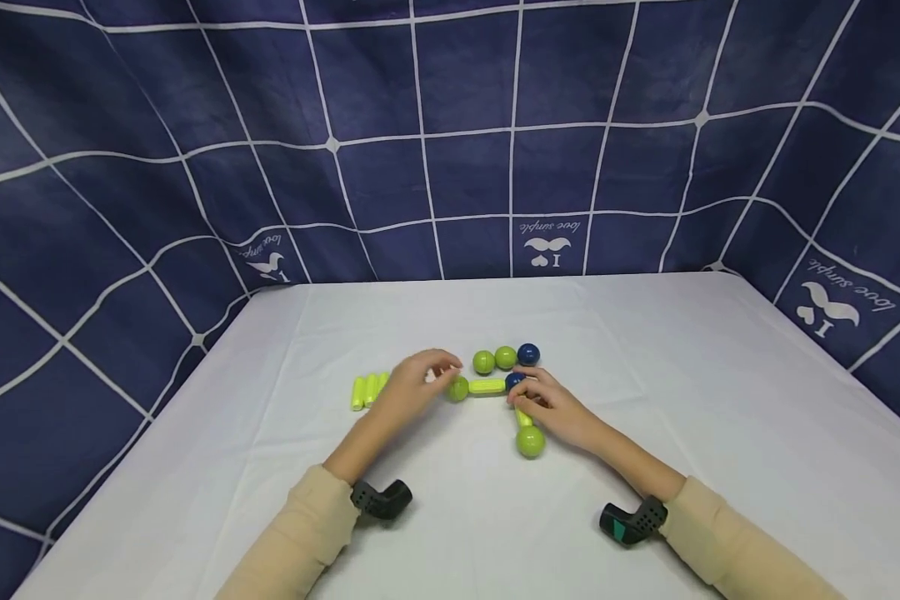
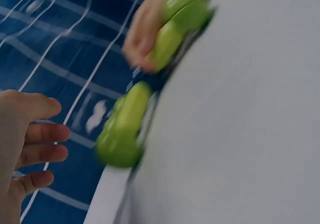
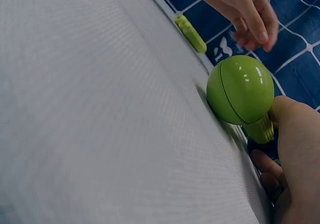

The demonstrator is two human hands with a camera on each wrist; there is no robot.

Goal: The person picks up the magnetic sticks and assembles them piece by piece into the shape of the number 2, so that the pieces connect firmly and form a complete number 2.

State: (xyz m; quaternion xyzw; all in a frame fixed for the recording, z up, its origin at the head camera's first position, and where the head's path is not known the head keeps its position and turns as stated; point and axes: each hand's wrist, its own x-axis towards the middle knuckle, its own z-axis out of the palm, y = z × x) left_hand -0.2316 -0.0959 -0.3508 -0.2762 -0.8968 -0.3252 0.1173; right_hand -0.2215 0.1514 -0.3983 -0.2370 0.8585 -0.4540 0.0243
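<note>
An L-shaped chain of balls and ribbed sticks lies on the table: a green ball (image 1: pixel 457 388), a yellow-green stick (image 1: pixel 487 387), a blue ball (image 1: pixel 514 381) at the corner, a second stick (image 1: pixel 523 417) and a larger-looking green ball (image 1: pixel 530 442) at the near end. My right hand (image 1: pixel 562 414) grips the blue corner ball, thumb and fingers around it; the right wrist view shows the near green ball (image 3: pixel 241 90) in front of that grip. Beside the far-left green ball hovers my left hand (image 1: pixel 414 383), fingers loosely bent and holding nothing, apart from the chain in the left wrist view.
Behind the chain sit two loose green balls (image 1: pixel 483 362) and a loose blue ball (image 1: pixel 528 355) in a row. Several yellow-green sticks (image 1: pixel 370 390) lie side by side left of the left hand. A white cloth covers the table (image 1: pixel 450 517); a blue checked curtain (image 1: pixel 465 175) stands behind.
</note>
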